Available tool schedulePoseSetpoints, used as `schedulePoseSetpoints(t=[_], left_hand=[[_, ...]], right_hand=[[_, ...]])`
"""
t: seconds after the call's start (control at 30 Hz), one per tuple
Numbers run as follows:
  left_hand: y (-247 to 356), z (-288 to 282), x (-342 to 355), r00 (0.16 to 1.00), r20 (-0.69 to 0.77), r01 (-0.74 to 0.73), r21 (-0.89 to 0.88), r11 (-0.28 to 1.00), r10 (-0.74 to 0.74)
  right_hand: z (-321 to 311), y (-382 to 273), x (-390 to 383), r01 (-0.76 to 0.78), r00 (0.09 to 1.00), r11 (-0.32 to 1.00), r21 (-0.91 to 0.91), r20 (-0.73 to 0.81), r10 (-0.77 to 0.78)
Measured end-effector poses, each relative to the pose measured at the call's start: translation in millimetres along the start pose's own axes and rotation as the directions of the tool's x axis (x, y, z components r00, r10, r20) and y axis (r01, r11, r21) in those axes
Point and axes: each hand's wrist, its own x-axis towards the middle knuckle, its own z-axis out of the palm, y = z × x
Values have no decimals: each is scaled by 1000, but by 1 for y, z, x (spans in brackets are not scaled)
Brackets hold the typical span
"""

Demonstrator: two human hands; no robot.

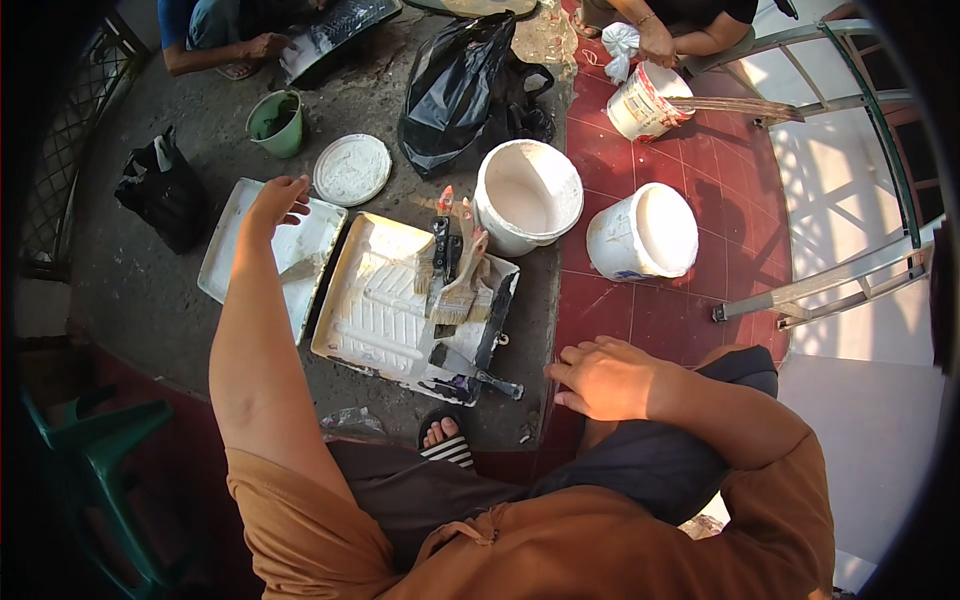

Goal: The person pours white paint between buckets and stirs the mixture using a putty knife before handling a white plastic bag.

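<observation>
Right hand (610, 380) first, nearest of the 2: loosely open, fingers bent, out past the concrete slab's (535, 345) right edge, by the person's knee. At the slab's near edge, a striped sandal (448, 452). Just beyond sits the ribbed roller tray (375, 295), smeared white, a handled tool (490, 380) across its near right corner, brushes (455, 303) heaped on its right half. Beside it, toward the slab's left edge, the plain tray (305, 238), white inside, and here's the left hand (280, 205), open above that tray's far edge, fingers apart; can't tell if it touches!

Farther out, 1 white bucket (500, 225) near the slab's right edge, a 2nd bucket (612, 240) on the red tiles (600, 315). Beyond the trays: a round lid (352, 170), a green pot (285, 145), a small black bag (160, 195) over left, a big black bag (450, 105) behind the 1st bucket. And far out, a co-worker's hand (656, 45) at a 3rd bucket (635, 110), another person's hand (268, 46) beside a dark tray (345, 38).
</observation>
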Motion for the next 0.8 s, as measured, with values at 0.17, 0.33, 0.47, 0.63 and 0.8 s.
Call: schedulePoseSetpoints(t=[0.17, 0.33, 0.47, 0.63, 0.8], left_hand=[[3, 0, -1, 1000, 2, 1, 20, 1000, -1], [-3, -4, 3, 1000, 18, 8, 5, 1000, -8], [0, 0, 2, 1000, 19, 11, 18, 1000, -11], [5, 4, -2, 1000, 20, 14, 37, 999, -15], [5, 4, -3, 999, 20, 24, 31, 999, -25]], right_hand=[[1, 1, -1, 15, 999, 1000, -3, -28, -15], [-1, 1, 0, 12, 1000, 1000, -2, -27, -12], [-1, 1, 0, 7, 1000, 1000, -2, -22, -7], [-2, 0, -1, 8, 1000, 1000, -2, -22, -8], [0, 1, -1, 31, 997, 999, 8, -75, -30]])
